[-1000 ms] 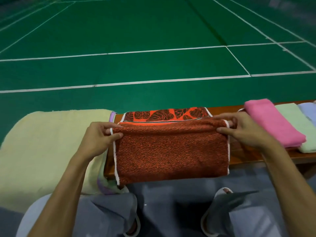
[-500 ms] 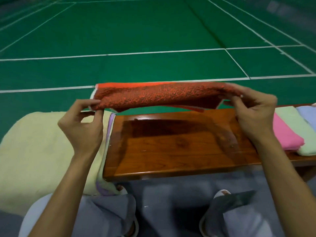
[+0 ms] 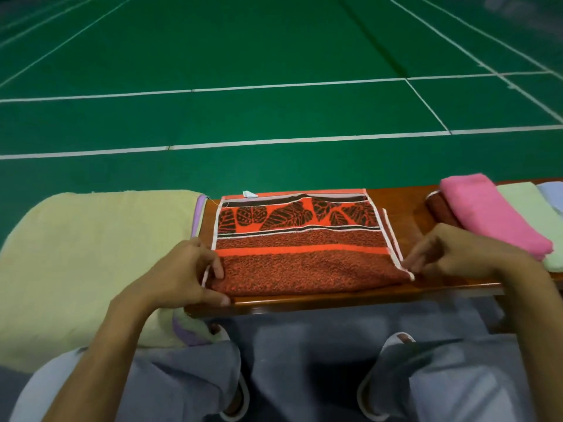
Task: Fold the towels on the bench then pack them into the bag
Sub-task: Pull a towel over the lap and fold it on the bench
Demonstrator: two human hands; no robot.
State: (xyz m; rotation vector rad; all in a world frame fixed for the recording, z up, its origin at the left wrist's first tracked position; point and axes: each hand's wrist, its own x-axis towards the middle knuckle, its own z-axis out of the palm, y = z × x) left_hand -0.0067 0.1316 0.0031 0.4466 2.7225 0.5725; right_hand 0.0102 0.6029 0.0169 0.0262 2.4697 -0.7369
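An orange-and-brown towel (image 3: 304, 254) with a leaf band lies folded flat on the wooden bench (image 3: 335, 298), its fold along the near edge. My left hand (image 3: 185, 272) pinches the towel's near left corner. My right hand (image 3: 454, 254) pinches the near right corner at the white hem. A large pale yellow towel (image 3: 85, 260) is draped over the bench's left end. No bag is in view.
Folded towels lie side by side at the bench's right end: pink (image 3: 490, 214), pale green (image 3: 536, 220), pale blue (image 3: 553, 193), with a dark red one (image 3: 438, 210) under the pink. Green court floor (image 3: 274, 86) lies beyond. My knees and slippers are below the bench.
The towel hung over the front edge, was lifted into the air, and now lies flat on the bench with its patterned side up. Both hands came down to its near corners.
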